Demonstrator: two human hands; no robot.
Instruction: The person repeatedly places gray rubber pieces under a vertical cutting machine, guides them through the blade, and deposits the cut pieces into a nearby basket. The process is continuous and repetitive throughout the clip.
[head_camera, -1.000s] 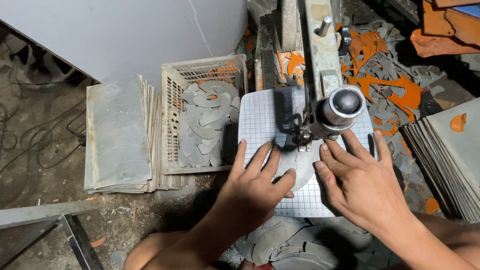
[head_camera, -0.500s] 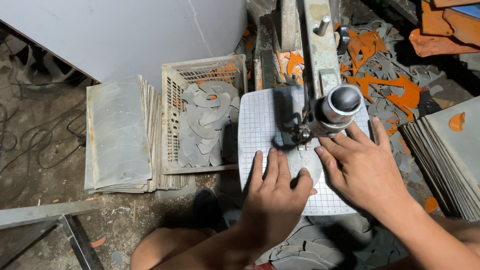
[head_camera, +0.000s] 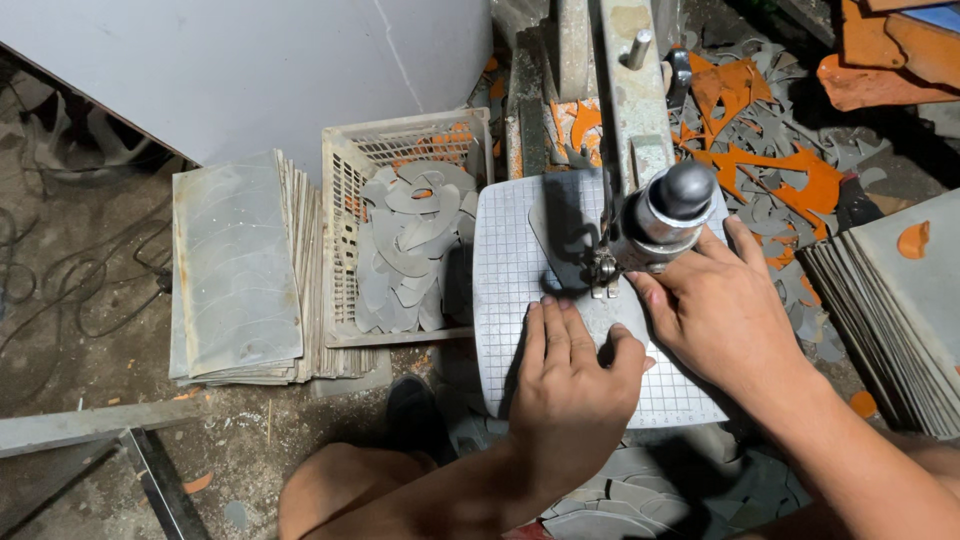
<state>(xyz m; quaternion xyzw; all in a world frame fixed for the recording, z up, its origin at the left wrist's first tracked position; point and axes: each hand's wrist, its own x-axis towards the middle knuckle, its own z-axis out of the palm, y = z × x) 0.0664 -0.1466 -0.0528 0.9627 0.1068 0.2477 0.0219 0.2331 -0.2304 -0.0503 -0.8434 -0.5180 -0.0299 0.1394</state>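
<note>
Both hands, left (head_camera: 570, 385) and right (head_camera: 725, 315), lie flat, gripping nothing, pressing a grey sheet (head_camera: 600, 310) at the saw (head_camera: 655, 220); fingers belong clear of the blade

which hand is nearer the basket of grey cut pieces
Left. The left hand lies flat on the gridded table just right of the basket; the right hand sits farther right, beyond the machine head.

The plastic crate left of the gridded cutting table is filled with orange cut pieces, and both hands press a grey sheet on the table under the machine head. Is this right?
Not quite. In the head view, the plastic crate holds mostly grey cut pieces, with only small orange bits. The rest stands: the left hand and right hand press the grey sheet on the gridded table under the machine head.
</note>
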